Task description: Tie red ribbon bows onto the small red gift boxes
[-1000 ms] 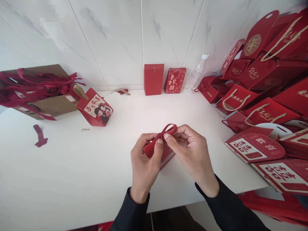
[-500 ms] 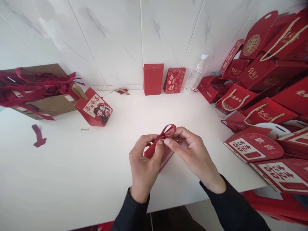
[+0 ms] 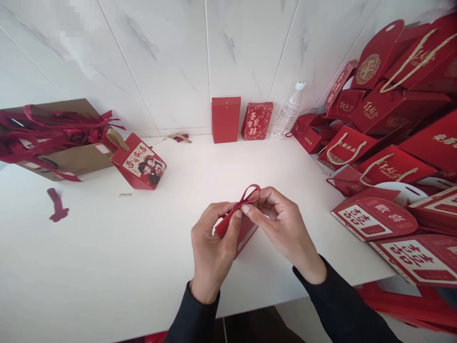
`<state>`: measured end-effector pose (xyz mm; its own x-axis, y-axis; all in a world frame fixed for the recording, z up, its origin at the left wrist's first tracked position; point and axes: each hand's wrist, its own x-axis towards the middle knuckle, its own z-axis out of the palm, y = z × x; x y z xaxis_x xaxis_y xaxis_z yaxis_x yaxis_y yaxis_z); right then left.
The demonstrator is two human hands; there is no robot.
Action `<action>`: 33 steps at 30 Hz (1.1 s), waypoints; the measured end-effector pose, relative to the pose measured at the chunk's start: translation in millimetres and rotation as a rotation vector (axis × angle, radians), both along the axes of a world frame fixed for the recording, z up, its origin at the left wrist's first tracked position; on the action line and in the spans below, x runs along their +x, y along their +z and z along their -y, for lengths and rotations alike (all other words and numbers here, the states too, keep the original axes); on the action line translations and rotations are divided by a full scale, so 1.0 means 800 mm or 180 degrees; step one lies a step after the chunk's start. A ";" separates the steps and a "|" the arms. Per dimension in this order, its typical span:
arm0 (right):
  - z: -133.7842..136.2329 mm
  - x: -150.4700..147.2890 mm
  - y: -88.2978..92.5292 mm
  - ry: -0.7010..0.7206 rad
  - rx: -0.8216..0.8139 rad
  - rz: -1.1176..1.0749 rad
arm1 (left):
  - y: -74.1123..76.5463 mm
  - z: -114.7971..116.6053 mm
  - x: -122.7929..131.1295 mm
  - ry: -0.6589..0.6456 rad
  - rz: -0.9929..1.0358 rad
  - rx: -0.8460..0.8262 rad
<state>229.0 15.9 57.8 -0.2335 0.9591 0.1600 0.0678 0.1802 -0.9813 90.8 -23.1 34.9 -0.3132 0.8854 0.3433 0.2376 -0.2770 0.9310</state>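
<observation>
Close to the front edge of the table, a small red gift box point(image 3: 246, 236) is mostly covered by my hands. A red strap point(image 3: 254, 189) rises from its top edge in a loop. My left hand point(image 3: 216, 240) pinches the box's top edge at the base of the loop, thumb in front and fingers behind. From the other side, my right hand point(image 3: 280, 219) has its thumb pressed against the base of the strap, its fingers curled behind. What lies between the thumb tips is too small to make out.
A finished-looking red box point(image 3: 141, 162) with a tan strap stands left, beside a brown carton point(image 3: 76, 159) of dark red straps. Against the wall are two red boxes point(image 3: 226, 120) and a plastic bottle point(image 3: 288, 112). Stacked red gift boxes point(image 3: 389, 114) fill the right side.
The right thumb has pressed in closer to the left thumb, covering the small pale bit that showed at the strap's base. Otherwise the hands keep their places.
</observation>
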 end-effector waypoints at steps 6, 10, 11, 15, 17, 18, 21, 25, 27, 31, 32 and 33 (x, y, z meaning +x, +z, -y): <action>0.003 -0.003 -0.001 -0.0117 0.0153 0.0037 | -0.001 0.002 0.002 -0.0019 -0.0112 0.0133; 0.003 -0.002 -0.001 -0.0026 0.0148 0.0097 | 0.000 0.001 0.003 -0.0074 0.0039 0.0069; 0.002 -0.001 -0.001 -0.0001 0.0146 0.0094 | 0.000 0.001 0.003 -0.0102 0.0078 0.0050; 0.000 0.004 0.000 0.0134 0.0138 0.0087 | -0.001 0.001 0.001 -0.0159 0.0176 -0.0017; -0.001 0.006 -0.001 0.0195 0.0138 0.0083 | -0.002 0.001 0.000 -0.0155 0.0207 -0.0039; -0.001 0.007 -0.002 0.0215 0.0138 0.0077 | -0.003 0.001 0.000 -0.0159 0.0212 -0.0047; -0.002 0.007 -0.003 0.0244 0.0135 0.0045 | -0.004 0.000 0.002 -0.0162 0.0192 -0.0027; -0.002 0.004 -0.002 0.0158 0.0152 0.0070 | -0.005 -0.001 0.004 -0.0118 0.0129 0.0031; -0.001 0.003 -0.001 0.0112 0.0203 0.0113 | -0.004 0.000 0.003 -0.0089 0.0113 0.0039; -0.001 0.007 0.007 -0.0013 0.0295 0.0066 | -0.002 0.000 0.004 -0.0122 0.0046 -0.0058; -0.002 0.008 0.010 -0.0049 0.0310 0.0058 | -0.002 0.001 0.006 -0.0128 0.0004 -0.0062; -0.003 0.010 0.014 -0.0070 0.0319 0.0073 | -0.001 0.001 0.008 -0.0127 -0.0041 -0.0047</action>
